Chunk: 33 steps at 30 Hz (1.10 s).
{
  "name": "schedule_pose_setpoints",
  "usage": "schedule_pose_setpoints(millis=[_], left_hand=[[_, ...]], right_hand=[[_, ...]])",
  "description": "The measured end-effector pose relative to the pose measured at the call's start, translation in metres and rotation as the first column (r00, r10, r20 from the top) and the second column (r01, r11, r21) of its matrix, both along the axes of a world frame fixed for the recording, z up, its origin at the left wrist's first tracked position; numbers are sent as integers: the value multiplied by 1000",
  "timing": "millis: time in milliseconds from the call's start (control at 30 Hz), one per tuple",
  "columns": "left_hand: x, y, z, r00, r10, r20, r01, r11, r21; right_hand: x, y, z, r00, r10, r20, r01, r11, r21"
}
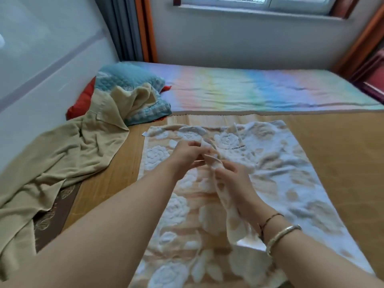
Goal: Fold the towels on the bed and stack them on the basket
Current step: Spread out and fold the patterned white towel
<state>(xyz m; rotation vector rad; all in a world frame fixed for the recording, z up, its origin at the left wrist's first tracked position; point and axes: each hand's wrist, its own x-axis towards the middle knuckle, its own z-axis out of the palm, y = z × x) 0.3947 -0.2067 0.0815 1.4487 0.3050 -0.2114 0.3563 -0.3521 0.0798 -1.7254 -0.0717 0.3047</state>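
At the left edge, your plain tan terry towel (52,163) lies crumpled and unfolded on the woven bamboo bed mat (336,146), its top end draped over the teal quilted pillow (133,84). So you have at least 2 towels to deal with, and by the look of it neither is finished; no basket shows anywhere, so I judge that the stacking is all still ahead.

In the middle, the beige-and-white rose-patterned towel (178,204) is spread lengthwise on the mat, its left half flat, its right half rumpled and blurred. Your left hand (187,154) pinches a raised fold near the towel's centre, fingers closed on the cloth. Just right of it, your right hand (232,179) grips the same lifted ridge, which trails back under your wrist. The first fold looks only begun.
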Motion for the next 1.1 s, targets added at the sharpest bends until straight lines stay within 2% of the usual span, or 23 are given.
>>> schedule_pose_setpoints(millis=[167,267,367,500,633,700,833,967,1033,1100], left_hand=[[1,37,103,997,4,81,-11,997,83],[-12,68,116,995,51,81,-61,991,121],[-29,99,83,990,142,3,-141,980,139],[-62,130,-15,941,279,-190,-248,954,170],[-101,132,-114,839,276,-468,-212,959,186],[-123,129,-155,793,271,-545,-207,962,177],[-141,134,-177,780,338,-527,-287,941,180],[-161,135,-162,775,283,-565,-206,959,196],[-179,130,-150,771,241,-590,-141,967,210],[-196,123,-147,750,210,-627,-94,972,214]], right_hand=[[11,31,91,994,65,91,-62,997,-36],[3,60,101,988,132,79,-131,991,-24],[-7,86,70,971,239,12,-238,971,-10],[-32,116,-13,907,386,-167,-404,909,-99],[-59,136,-116,862,443,-248,-491,850,-188],[-78,141,-155,834,461,-303,-527,829,-188],[-91,139,-174,838,434,-331,-516,827,-224],[-97,127,-158,796,372,-477,-443,896,-40],[-99,116,-148,851,332,-406,-397,914,-83],[-104,101,-145,905,318,-283,-386,893,-232]])
